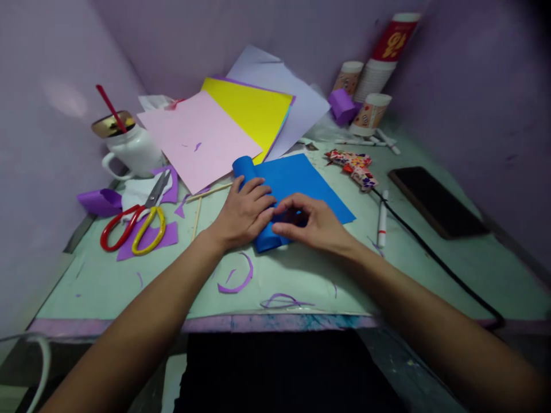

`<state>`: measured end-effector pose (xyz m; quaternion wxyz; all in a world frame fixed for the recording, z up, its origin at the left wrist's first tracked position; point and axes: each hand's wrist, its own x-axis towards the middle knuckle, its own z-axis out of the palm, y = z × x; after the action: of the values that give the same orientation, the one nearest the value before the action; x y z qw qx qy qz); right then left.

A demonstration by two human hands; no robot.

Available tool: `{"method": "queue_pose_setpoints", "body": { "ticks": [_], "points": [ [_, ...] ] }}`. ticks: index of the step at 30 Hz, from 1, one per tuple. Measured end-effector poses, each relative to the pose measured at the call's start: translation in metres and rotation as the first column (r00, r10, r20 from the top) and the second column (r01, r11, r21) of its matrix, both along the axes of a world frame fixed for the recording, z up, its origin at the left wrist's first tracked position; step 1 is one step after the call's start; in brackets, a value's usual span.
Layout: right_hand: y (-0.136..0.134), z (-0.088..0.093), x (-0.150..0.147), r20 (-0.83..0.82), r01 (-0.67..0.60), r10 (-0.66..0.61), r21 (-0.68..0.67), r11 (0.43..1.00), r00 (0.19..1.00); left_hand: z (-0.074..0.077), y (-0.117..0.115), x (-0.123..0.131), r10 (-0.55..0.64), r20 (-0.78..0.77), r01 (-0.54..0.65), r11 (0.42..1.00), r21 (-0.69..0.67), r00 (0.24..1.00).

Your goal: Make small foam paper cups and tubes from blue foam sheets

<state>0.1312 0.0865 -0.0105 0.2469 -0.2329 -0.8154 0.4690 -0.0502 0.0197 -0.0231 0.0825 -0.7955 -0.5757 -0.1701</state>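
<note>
Both forearms slant in over the near edge of the desk (344,289), one from each side, and the hands meet near its middle at a blue sheet (297,175). The sheet lies on the desk with its left side curled into a roll (244,167), the rest spread flat toward the right.

The person's left hand (246,213) is palm down across that roll, wrist low, fingers lightly spread and pointing away and rightward. It rests over the roll rather than closing around it. The right hand (310,222) is turned more on its side, fingers bent and aimed left, with the thumb nearer the person, making a loose arch at the roll's right side. Blue shows through the gap under that arch; whether its grip pinches the sheet's edge, I can't tell. The fingertips of the two hands come very close together there.

Just left of the left hand lie thin wooden sticks (196,218), and beyond them scissors (148,215) with one red and one yellow handle. A curved purple scrap (246,278) sits below the hands. A marker (383,221) lies right of the right hand.
</note>
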Motion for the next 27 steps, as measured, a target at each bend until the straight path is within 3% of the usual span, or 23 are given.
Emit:
{"method": "queue_pose_setpoints", "body": {
  "ticks": [5, 13, 22, 27],
  "points": [
    [-0.008, -0.007, -0.002, 0.052, 0.008, -0.020, 0.214, 0.977, 0.998, 0.002, -0.001, -0.001, 0.005, -0.002, -0.005, 1.000, -0.008, 1.000],
    [0.003, -0.010, -0.004, 0.128, -0.017, 0.011, 0.046, 0.999, 0.992, 0.002, 0.004, -0.001, -0.027, 0.001, 0.027, 0.999, -0.034, 1.000],
    [0.007, -0.008, -0.002, 0.079, -0.064, 0.057, 0.084, 0.994, 0.995, -0.002, 0.007, -0.004, -0.012, -0.033, 0.013, 1.000, 0.016, 0.999],
    [0.019, -0.013, 0.002, -0.002, -0.206, 0.207, 0.055, 0.977, 0.978, -0.001, 0.006, -0.004, 0.002, -0.048, 0.000, 0.999, 0.032, 0.999]
  ]
}}
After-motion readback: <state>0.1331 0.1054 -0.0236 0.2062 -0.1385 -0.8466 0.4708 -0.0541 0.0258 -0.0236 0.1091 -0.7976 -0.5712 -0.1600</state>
